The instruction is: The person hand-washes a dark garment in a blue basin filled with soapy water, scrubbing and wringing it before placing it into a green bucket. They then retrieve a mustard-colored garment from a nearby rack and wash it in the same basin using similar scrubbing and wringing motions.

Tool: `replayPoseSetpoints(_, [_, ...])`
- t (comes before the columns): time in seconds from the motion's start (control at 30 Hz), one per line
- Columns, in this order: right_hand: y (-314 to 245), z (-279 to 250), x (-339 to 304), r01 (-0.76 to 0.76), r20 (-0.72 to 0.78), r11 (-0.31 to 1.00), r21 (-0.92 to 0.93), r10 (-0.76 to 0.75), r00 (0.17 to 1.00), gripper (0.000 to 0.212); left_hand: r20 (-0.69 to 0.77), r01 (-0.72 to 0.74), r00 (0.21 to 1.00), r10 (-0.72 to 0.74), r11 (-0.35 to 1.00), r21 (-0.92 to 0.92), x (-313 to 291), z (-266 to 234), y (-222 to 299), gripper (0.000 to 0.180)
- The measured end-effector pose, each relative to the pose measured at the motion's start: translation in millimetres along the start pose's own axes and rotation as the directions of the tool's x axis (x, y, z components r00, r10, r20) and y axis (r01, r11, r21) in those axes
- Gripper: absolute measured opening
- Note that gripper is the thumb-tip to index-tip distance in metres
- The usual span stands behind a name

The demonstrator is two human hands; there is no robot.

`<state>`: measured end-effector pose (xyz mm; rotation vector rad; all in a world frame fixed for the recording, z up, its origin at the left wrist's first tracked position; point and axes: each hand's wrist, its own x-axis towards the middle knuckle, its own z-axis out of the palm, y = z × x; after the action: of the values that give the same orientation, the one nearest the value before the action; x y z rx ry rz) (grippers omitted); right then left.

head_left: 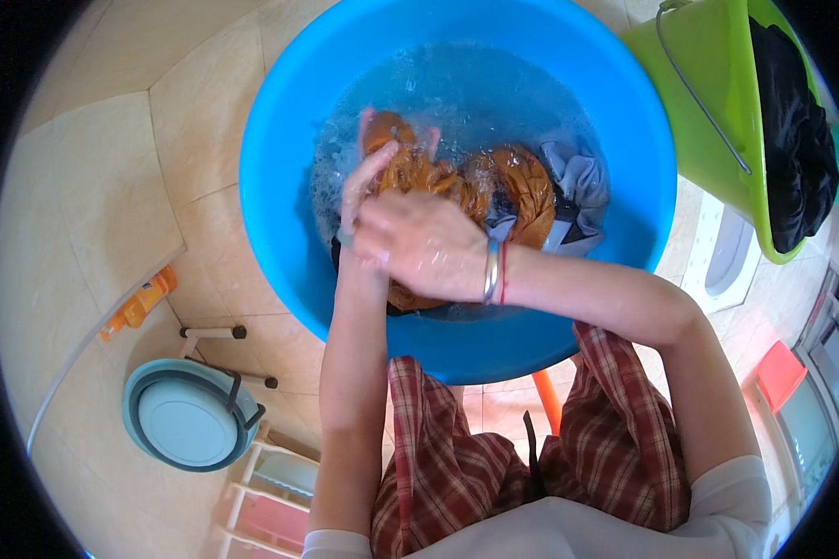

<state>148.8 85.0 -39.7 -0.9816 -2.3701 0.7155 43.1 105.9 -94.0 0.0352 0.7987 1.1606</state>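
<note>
Soapy water fills a big blue tub [280, 214] in front of me, with wet clothes in it. My left hand [368, 177] reaches in, its blurred fingers curled about the upper end of a wet brown garment [429, 182]. Crossing over my left wrist, my right hand [419, 238] is closed at the garment's near side; its palm is hidden, though the brown cloth runs in beneath it. Another twist of brown cloth [529, 196] lies to the right. Beside that floats a grey garment [578, 186], with darker cloth partly under it.
A lime-green bucket [708, 84] with black cloth [797, 140] stands at the far right, near a white floor fixture [722, 256]. To my left are a folding basin [191, 424], an orange bottle [140, 303] and a white rack [252, 503]. A red scoop-like object [781, 375] lies right.
</note>
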Motion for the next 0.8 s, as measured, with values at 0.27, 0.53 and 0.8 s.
replayPoseSetpoints(0.27, [-26.6,1.1,9.5,0.146,-0.207,0.979,0.144,-0.114,0.972,0.027,0.093,0.01,0.996,0.008,0.981,-0.193,-5.5,-5.4,-8.4,0.031])
replayPoseSetpoints(0.53, [5.8,-2.8,39.4,-0.011,-0.34,0.999,-0.051,-0.007,0.941,0.024,0.018,-0.192,0.981,0.194,0.978,-0.082,-14.1,-21.2,-18.4,0.031])
replayPoseSetpoints(0.8, [129.8,0.5,-3.9,-0.659,-0.025,0.75,0.059,0.661,0.75,0.031,-0.332,-0.061,0.938,0.1,0.99,0.127,-12.8,37.9,-5.1,0.05])
